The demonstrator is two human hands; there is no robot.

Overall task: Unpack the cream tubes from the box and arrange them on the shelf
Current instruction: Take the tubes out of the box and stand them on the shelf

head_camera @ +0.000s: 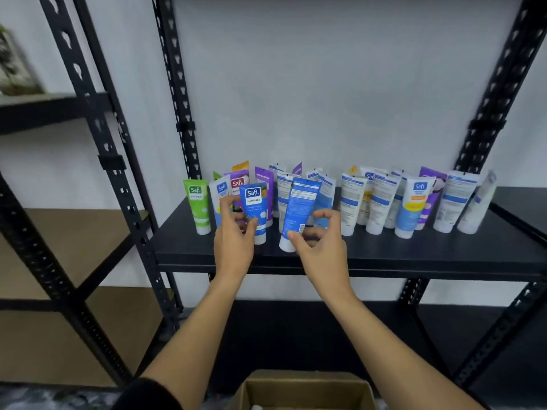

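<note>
Blue plastic catches the eye first: from the head view, two blue tubes stand cap-down at the front of the black metal shelf (384, 255), each with a hand on it. The left hand (233, 235) pinches the blue tube with the front label (255, 210) between thumb and fingers, low on its body near the white cap. The right hand (318, 241) pinches the blue tube showing its back label (299, 213), thumb at the lower edge and the fingers curled behind it. That tube tilts to the right, its crimped top leaning toward the white tubes behind.

Behind these two, a crowded row of cream tubes (381, 202) runs along the shelf, from a green tube (199, 207) at the left end to pale ones at the right, most leaning on one another. The cardboard box (305, 392) sits open below, near the bottom edge; something pale shows inside, but I cannot tell how much is left.

To my eye the step in hand is setting these two upright in the front. Doing it well likely means seating each cap flat on the shelf before the fingers let go, and straightening the tilted one first. It would also help to turn it so the label faces out like its neighbour. A slow release seems wise, since a falling tube could knock the leaning row behind.
</note>
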